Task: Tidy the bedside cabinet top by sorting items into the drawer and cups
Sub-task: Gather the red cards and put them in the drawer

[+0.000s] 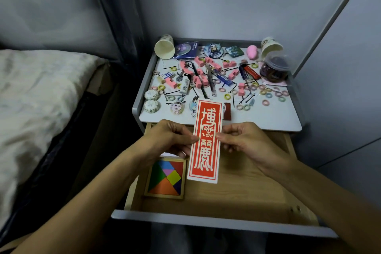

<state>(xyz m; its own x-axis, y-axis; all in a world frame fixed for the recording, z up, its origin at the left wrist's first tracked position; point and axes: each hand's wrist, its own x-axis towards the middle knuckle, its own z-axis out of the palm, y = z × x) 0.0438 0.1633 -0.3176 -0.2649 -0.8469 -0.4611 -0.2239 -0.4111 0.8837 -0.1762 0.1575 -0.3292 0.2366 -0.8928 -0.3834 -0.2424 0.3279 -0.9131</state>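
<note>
The red card hangs over the open drawer, near the front edge of the bench; the left grip and right grip each pinch 1 long side. If 1 lets go early, the card may tip and land crooked on the puzzle by the drawer's left wall; it looks thin, so a hard squeeze may bend it.

Bare forearms run to a left hand and right hand, nails short
</note>
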